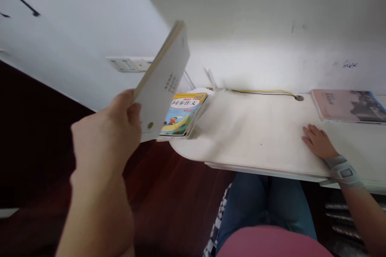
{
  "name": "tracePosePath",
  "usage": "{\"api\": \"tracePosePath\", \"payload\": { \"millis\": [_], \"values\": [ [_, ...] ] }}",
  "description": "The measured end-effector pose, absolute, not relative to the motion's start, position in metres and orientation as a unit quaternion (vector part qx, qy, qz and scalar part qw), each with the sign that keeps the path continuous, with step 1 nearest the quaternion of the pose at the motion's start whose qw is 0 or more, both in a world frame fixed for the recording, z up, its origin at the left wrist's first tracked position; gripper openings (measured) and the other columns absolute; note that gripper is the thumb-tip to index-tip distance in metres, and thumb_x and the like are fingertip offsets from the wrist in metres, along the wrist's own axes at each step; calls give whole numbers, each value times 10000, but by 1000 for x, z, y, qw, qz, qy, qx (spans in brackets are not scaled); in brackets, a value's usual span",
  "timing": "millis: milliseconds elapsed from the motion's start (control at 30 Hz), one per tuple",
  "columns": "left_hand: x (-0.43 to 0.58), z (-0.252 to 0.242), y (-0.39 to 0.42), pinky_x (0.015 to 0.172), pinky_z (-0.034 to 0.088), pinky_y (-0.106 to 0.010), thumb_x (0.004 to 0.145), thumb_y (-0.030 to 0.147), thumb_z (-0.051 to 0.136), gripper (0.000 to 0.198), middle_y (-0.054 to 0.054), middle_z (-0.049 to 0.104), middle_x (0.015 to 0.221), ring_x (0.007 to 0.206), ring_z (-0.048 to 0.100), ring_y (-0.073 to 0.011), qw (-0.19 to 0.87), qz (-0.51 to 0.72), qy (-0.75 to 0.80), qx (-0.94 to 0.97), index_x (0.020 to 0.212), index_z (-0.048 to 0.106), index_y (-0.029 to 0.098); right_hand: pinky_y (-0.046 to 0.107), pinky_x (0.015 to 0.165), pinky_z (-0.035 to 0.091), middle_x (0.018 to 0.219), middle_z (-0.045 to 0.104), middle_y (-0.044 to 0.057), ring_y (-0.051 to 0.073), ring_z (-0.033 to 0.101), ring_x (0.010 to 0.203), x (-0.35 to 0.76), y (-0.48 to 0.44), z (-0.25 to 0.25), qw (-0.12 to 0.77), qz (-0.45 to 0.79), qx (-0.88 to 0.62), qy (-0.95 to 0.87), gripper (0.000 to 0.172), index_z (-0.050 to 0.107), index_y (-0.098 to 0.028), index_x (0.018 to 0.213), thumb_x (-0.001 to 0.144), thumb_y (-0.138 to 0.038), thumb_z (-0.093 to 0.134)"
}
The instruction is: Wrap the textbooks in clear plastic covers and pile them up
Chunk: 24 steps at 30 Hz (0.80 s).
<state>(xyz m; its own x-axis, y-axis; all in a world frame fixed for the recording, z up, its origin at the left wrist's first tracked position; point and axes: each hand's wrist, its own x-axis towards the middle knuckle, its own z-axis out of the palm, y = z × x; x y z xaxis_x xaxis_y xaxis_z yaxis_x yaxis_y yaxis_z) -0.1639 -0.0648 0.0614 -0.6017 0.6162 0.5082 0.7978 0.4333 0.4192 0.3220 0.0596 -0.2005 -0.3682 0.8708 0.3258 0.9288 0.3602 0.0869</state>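
My left hand (105,136) is raised off the left end of the white desk (256,136), closed on the lower corner of a white book (164,82) that it holds up tilted, spine toward me. Just beyond it a stack of books topped by a yellow-covered book (183,114) lies on the desk's left end. My right hand (318,142) rests flat on the desk to the right, fingers stretched out, with a grey band on the wrist. It holds nothing.
A pink-and-blue book (348,106) lies at the desk's far right by the wall. A yellow cable (262,91) runs along the back edge to a hole. A wall socket strip (129,63) sits behind the held book. Dark red floor lies left of the desk.
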Motion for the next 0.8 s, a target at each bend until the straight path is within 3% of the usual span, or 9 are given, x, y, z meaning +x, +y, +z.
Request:
{"api": "tracePosePath", "payload": {
  "millis": [100, 200, 333, 467, 633, 800],
  "values": [
    [-144, 37, -51, 965, 444, -424, 830, 291, 536, 428, -7, 692, 1072, 1011, 618, -216, 115, -419, -733, -523, 1252, 596, 252, 508, 971, 404, 1380, 502, 192, 315, 468, 1257, 322, 59, -198, 109, -120, -552, -818, 519, 515, -140, 1321, 955, -407, 263],
    [-114, -6, -23, 989, 449, -364, 777, 291, 574, 493, -45, 643, 1235, 1135, 572, -221, -96, -536, -622, -562, 1258, 588, 183, 499, 982, 397, 1389, 494, 192, 309, 461, 1267, 322, 59, -196, 100, -115, -556, -817, 523, 510, -133, 1324, 959, -416, 264],
    [-57, -71, 7, 695, 552, -346, 755, 380, 592, 600, -97, 700, 1094, 893, 671, -248, -452, -549, -508, -486, 1316, 521, 179, 486, 1000, 384, 1409, 477, 183, 297, 444, 1286, 321, 59, -193, 89, -105, -562, -815, 511, 503, -135, 1330, 960, -408, 280],
    [-21, -123, 23, 579, 519, -292, 643, 369, 723, 715, -85, 727, 894, 662, 667, -199, -627, -527, -434, -374, 1289, 521, 140, 491, 1004, 377, 1418, 469, 178, 296, 434, 1295, 320, 58, -191, 82, -94, -569, -813, 503, 505, -143, 1329, 958, -401, 285],
    [-23, -152, 30, 585, 515, -292, 694, 329, 672, 523, -55, 711, 841, 644, 643, -178, -601, -488, -508, -377, 1174, 582, 142, 490, 1006, 372, 1408, 481, 175, 297, 445, 1281, 321, 58, -192, 90, -94, -573, -809, 504, 513, -151, 1323, 948, -413, 301],
    [-33, -155, 27, 892, 486, -401, 853, 233, 470, 320, -103, 678, 1073, 982, 628, -237, -362, -405, -619, -567, 1144, 585, 166, 484, 998, 379, 1389, 497, 180, 297, 462, 1261, 323, 58, -192, 103, -105, -559, -816, 499, 522, -151, 1313, 944, -414, 313]
  ]
}}
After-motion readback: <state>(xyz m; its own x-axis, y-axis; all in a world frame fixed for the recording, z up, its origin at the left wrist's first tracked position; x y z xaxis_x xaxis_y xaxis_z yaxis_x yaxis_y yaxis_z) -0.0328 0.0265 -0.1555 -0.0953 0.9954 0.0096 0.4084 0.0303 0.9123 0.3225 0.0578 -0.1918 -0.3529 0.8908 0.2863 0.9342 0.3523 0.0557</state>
